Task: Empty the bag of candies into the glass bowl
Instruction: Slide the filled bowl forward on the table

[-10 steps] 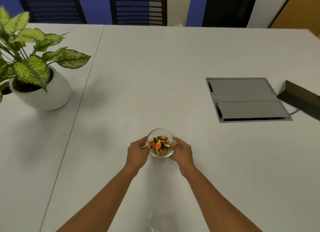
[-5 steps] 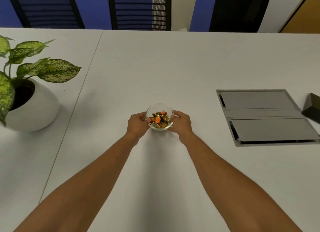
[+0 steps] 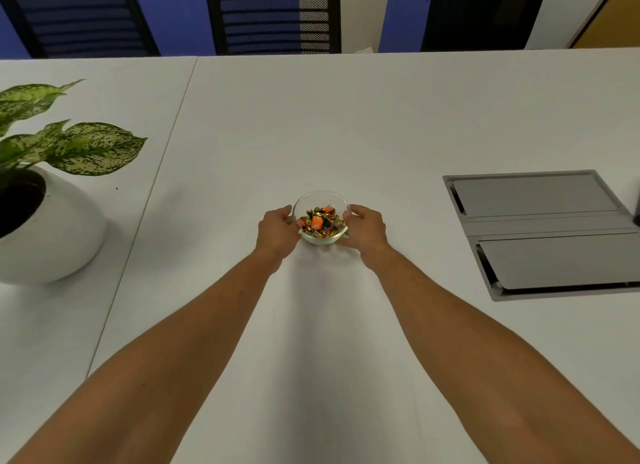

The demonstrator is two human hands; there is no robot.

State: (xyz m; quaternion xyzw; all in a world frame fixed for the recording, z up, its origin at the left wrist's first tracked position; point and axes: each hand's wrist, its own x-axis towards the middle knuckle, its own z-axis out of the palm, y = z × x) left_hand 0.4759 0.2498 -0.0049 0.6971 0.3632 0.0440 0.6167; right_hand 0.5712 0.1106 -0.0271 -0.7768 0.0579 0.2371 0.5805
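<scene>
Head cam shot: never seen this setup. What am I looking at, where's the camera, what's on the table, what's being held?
There is no machine here. A person works with two bare hands, and one wide-angle camera worn on the person's head looks forward and down, so both forearms reach in from the bottom edge.

The left hand and right hand cup a small glass bowl from either side. Whether it sits on the white table or is lifted slightly cannot be told. The bowl holds wrapped candies, gold, orange and dark. The grip is a two-handed hold on the bowl's sides.

To the left stands a potted plant with speckled leaves in a round white pot. To the right, a grey hatch is set flush into the tabletop. Chair backs show beyond the far edge. No candy bag is in view.
</scene>
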